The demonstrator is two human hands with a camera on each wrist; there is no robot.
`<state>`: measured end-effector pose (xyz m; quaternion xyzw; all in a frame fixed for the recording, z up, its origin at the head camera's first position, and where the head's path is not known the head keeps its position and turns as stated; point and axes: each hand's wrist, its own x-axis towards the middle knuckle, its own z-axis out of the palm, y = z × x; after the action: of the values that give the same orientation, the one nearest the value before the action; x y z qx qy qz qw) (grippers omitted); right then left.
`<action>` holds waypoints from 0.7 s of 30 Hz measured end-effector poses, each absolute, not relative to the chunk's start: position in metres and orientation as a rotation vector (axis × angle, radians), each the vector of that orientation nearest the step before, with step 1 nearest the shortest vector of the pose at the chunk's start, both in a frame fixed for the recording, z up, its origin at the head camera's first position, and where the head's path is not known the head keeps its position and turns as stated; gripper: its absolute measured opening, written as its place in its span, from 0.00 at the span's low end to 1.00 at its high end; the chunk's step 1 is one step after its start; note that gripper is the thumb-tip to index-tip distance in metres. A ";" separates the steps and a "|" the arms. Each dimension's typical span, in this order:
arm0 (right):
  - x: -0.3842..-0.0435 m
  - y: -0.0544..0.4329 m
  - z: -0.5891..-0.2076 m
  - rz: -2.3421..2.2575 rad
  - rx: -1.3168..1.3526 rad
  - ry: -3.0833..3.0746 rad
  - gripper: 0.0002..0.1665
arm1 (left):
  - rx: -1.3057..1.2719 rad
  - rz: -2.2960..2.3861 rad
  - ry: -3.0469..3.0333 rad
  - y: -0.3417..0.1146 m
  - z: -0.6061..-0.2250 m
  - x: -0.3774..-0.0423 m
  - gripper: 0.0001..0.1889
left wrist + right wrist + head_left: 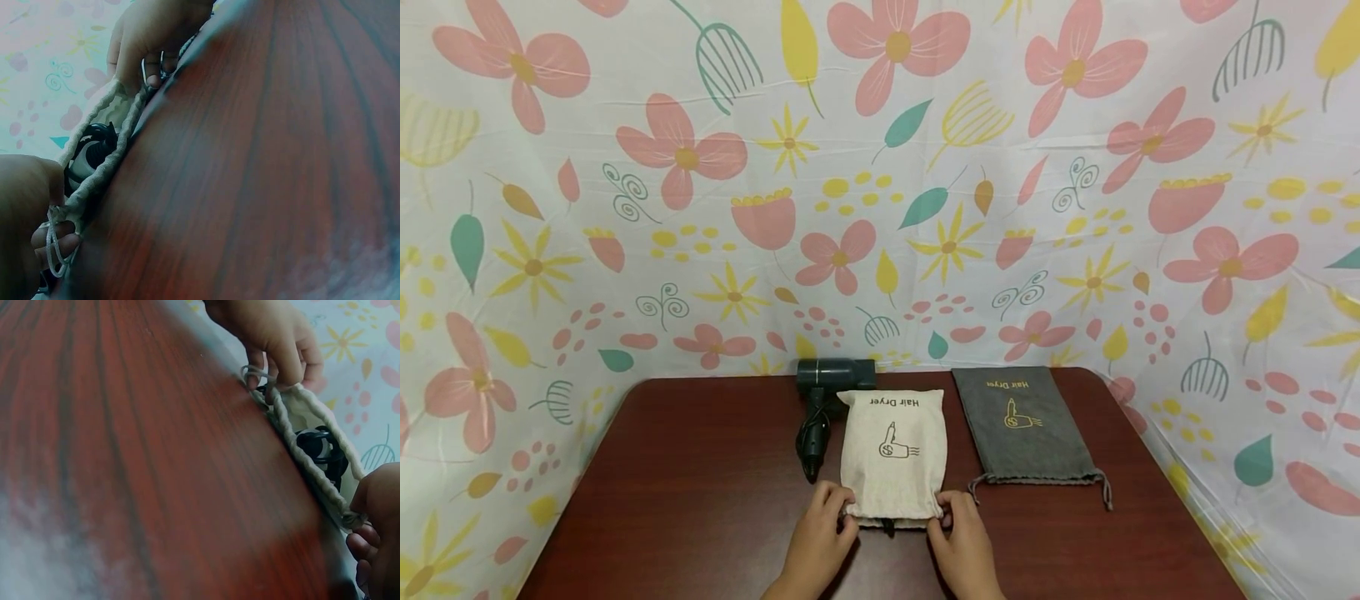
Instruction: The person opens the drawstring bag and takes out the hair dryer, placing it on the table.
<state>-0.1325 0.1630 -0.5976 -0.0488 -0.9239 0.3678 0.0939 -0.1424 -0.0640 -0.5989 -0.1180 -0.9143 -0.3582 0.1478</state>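
Observation:
A cream drawstring bag [892, 458] printed "Hair Dryer" lies on the table, its mouth toward me. My left hand [822, 533] pinches one corner of that mouth, and my right hand [964, 542] pinches the opposite one. Between them the gathered rim [103, 169] gapes. Inside, a black cord [334, 456] shows with part of a pale object [83, 164]; the rest of the contents is hidden by the cloth. A loop of drawstring [55, 250] hangs by my left fingers.
Behind the cream bag, to the left, lies a dark hair dryer [835, 372] with its cord bundled. A grey drawstring bag [1026, 429], also printed "Hair Dryer", lies flat to the right. Flowered cloth [880, 167] rises behind the dark red wooden table [700, 500].

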 end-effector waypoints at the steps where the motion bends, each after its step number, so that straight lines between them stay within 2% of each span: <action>1: -0.132 0.163 -0.598 1.090 -0.147 -2.746 0.13 | -0.335 -1.031 -2.629 -0.064 -0.599 -0.142 0.13; 21: -0.133 0.164 -0.599 1.037 -0.106 -2.717 0.13 | -0.284 -1.073 -2.675 -0.066 -0.599 -0.145 0.14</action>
<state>-0.1330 0.1644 -0.5989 -0.0363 -0.9274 0.3539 0.1154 -0.1446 -0.0659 -0.5986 -0.0974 -0.9167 -0.3677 0.1223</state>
